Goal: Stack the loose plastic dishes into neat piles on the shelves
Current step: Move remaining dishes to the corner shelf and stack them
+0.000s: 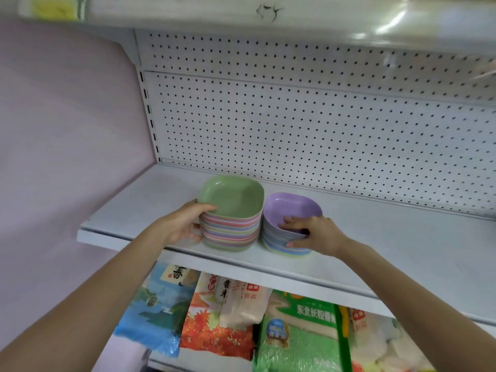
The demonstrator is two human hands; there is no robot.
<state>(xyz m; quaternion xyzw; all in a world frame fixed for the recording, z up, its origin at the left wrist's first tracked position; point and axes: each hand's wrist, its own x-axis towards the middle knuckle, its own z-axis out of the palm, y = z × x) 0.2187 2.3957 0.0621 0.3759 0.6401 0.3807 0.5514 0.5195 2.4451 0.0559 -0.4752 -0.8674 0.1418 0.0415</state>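
Two piles of square plastic dishes stand side by side on the white shelf (375, 237). The left pile (230, 229) is taller, striped in several colours, with a green dish on top. The right pile (273, 237) is lower and leans a little, topped by a purple dish (290, 208). My left hand (182, 224) grips the left side of the green-topped pile, thumb over the rim. My right hand (311, 232) holds the near right side of the purple-topped pile, fingers inside the top dish and thumb against the stack's wall.
A white pegboard (308, 124) backs the shelf, and a pink wall (67, 130) closes the left end. Another shelf edge (268, 20) hangs overhead. Below, bags of rice (222, 312) fill the lower shelf.
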